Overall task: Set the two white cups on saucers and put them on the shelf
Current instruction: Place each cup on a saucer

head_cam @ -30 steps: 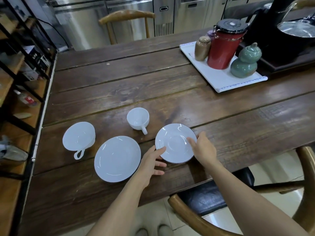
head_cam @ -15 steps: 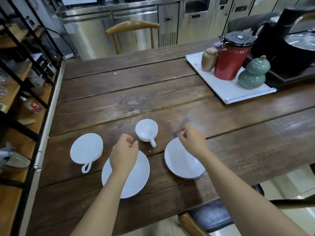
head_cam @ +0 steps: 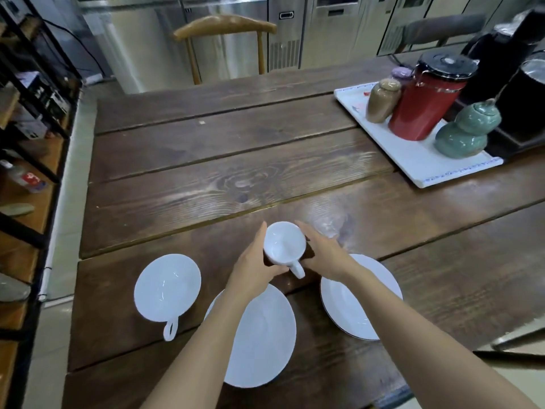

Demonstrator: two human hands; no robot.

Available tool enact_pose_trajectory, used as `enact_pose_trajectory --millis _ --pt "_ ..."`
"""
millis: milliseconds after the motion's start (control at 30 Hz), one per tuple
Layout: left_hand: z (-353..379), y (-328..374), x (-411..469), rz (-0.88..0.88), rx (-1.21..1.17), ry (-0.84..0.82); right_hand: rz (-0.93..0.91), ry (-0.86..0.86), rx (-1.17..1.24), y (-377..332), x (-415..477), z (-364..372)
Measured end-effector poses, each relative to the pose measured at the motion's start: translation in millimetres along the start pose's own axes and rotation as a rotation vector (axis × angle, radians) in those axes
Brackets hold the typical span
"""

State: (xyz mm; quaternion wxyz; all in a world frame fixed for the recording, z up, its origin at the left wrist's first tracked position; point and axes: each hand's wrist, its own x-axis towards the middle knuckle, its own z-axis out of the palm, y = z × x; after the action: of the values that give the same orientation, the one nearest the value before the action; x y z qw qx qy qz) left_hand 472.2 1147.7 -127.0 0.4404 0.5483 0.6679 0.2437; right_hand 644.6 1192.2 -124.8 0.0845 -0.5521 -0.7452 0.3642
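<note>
The dark plank table (head_cam: 236,160) fills most of what I see, its near edge just under my forearms. To my left, past the table's left edge, stands the black-framed shelf (head_cam: 32,119) with wooden boards. Near the far right corner lies a white tray (head_cam: 413,154) carrying a red canister (head_cam: 424,104), a green gourd-shaped jar (head_cam: 466,131) and a brown jar (head_cam: 382,100).

Close to the near edge, one saucer (head_cam: 265,343) lies under my left forearm, and the second saucer (head_cam: 351,308) lies to its right, partly under my right forearm. Toward the left edge sits the wide cup (head_cam: 166,287), handle pointing to the near edge, standing on bare wood beside the first saucer.

The small cup (head_cam: 284,243) is upright, just beyond both saucers, handle toward me. My left hand (head_cam: 253,267) and right hand (head_cam: 324,255) cup its two sides, each grip wrapped on it, thumbs near the handle. I cannot tell whether it rests on the table or is raised.
</note>
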Motion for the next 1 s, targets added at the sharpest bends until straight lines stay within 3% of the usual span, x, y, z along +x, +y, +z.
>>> enact_pose_trajectory --millis 133,400,1000 --pt "1.5 -4.9 8.4 0.046 -0.068 0.009 -0.021 0.016 0.181 -5.9 0.3 4.0" --pt "1.3 24.3 3.4 0.145 -0.042 -0.027 0.02 0.048 0.289 -1.5 -21.4 -23.7" --pt "99.1 55.2 -41.1 0.166 0.138 -0.133 0.041 0.006 0.223 76.7 -110.7 -53.9"
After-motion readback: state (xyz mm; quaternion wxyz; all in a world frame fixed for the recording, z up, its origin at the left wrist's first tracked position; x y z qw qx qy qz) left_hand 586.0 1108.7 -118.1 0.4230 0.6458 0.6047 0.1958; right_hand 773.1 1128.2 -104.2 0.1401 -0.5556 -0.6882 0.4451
